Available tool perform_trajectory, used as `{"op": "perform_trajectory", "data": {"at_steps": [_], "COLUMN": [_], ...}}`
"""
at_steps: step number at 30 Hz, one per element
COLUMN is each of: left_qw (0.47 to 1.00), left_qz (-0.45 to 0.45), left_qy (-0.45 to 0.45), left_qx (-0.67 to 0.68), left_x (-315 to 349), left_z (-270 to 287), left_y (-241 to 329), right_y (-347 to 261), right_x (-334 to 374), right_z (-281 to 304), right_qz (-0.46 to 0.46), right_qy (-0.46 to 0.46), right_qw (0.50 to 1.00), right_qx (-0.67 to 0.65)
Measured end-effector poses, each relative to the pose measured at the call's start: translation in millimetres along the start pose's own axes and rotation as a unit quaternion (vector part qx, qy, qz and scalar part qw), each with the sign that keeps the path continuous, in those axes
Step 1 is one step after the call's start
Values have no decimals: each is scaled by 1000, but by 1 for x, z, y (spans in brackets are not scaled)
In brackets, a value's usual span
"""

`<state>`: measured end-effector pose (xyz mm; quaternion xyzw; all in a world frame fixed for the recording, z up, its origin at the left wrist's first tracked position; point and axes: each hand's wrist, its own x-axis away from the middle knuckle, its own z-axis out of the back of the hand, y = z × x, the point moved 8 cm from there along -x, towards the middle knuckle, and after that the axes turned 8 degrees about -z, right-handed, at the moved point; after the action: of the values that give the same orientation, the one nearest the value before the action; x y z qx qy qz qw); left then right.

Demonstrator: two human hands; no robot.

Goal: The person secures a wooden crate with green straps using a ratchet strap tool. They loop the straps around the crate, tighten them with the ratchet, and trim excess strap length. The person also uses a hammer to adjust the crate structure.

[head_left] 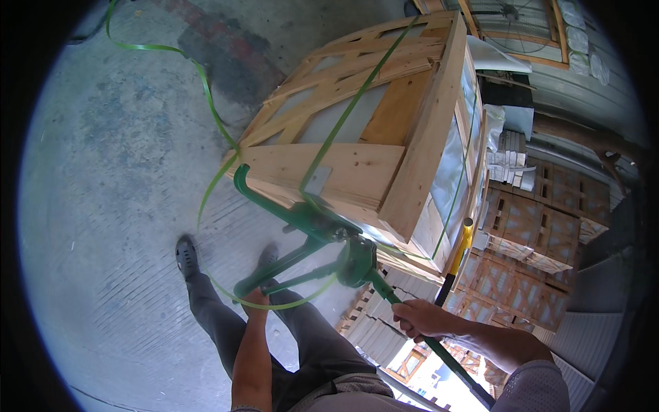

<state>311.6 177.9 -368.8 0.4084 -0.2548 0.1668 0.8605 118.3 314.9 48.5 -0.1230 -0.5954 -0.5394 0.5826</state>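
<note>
A green hand strapping tool point(322, 230) with long levers sits against the near edge of a slatted wooden crate point(357, 161). My left hand point(256, 299) is closed around the end of one of its lower handles, partly hidden by it. On the right, my right hand point(420, 320) wraps around the long green lever that slants down to the lower right. Green strap point(358, 103) runs tight over the crate's top and reaches the tool. A loose length of the same strap point(206, 86) curls across the floor and loops below the tool, over my left forearm area.
A yellow-and-black bar point(461, 250) stands by the crate's right corner. Stacked crates point(525, 213) fill the right side, with flat grey boards point(384, 312) nearer to me. My feet stand on grooved concrete floor point(123, 206) at the left.
</note>
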Motion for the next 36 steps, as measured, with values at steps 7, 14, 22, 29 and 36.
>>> {"op": "perform_trajectory", "data": {"at_steps": [7,14,22,29,36], "left_qw": [998,999,993,996,997], "left_qz": [-12,-46,-92,-72,-67], "left_qy": [35,1,67,38,5], "left_qx": [42,25,40,40,45], "left_x": [-9,-10,-13,-15,-15], "left_z": [8,-4,-40,-47,-38], "left_y": [6,8,0,-8,-8], "right_y": [-8,-10,-5,79,112], "right_x": [2,5,10,120,197], "right_z": [3,-4,-7,-6,-33], "right_qz": [-18,-6,10,-71,-133], "right_qy": [-30,-48,-13,-8,-71], "right_qw": [999,998,999,997,979], "right_qx": [-19,-43,-43,35,-136]}}
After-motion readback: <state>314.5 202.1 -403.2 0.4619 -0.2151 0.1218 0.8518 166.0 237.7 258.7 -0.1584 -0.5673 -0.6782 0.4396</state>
